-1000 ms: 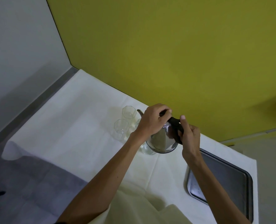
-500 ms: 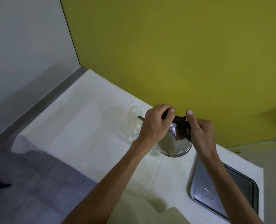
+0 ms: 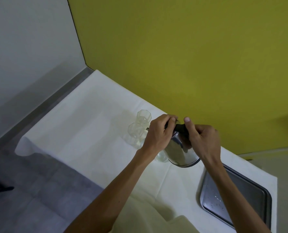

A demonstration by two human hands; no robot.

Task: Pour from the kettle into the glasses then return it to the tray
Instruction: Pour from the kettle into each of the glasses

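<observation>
Head view: white-clothed table (image 3: 82, 132) meets yellow wall (image 3: 190, 56), grey floor (image 3: 30, 190) below.

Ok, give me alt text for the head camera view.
Both hands, left hand and right hand, tilt a shiny steel kettle toward clear faceted glasses on a white-covered table; an empty metal tray sits right.

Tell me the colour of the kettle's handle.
Black. The handle of the steel kettle shows between the two hands in the head view.
</observation>
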